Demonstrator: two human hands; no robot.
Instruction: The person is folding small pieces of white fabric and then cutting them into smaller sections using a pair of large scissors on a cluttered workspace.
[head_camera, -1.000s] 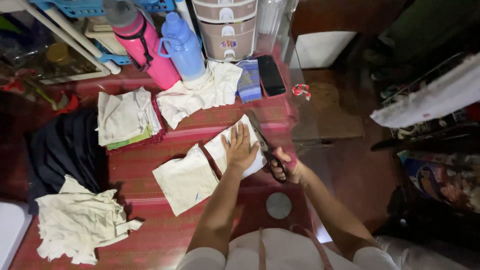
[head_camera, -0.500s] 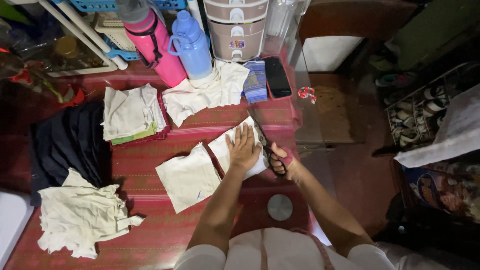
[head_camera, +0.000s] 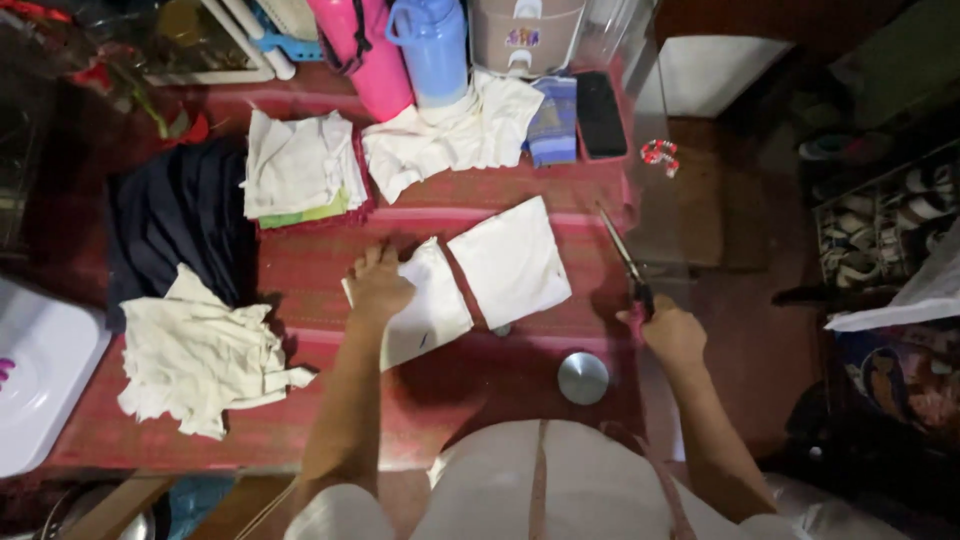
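My left hand (head_camera: 379, 283) lies flat on a cream cloth piece (head_camera: 420, 318) on the red striped table cover (head_camera: 330, 240). A second cream cloth piece (head_camera: 510, 258) lies just to its right, apart from both hands. My right hand (head_camera: 668, 330) grips a pair of scissors (head_camera: 622, 252) at the table's right edge, the blades pointing away from me and closed.
Folded cream cloths (head_camera: 298, 165), a crumpled cream heap (head_camera: 200, 350), a dark garment (head_camera: 180, 220) and another cream cloth (head_camera: 455, 135) lie around. A pink bottle (head_camera: 365, 50), blue jug (head_camera: 430, 45), phone (head_camera: 600, 112) and round metal lid (head_camera: 583, 377) are nearby.
The two cloth pieces now lie separated. My left hand slid left with one piece. My right hand pulled the scissors out to the right edge of the table.
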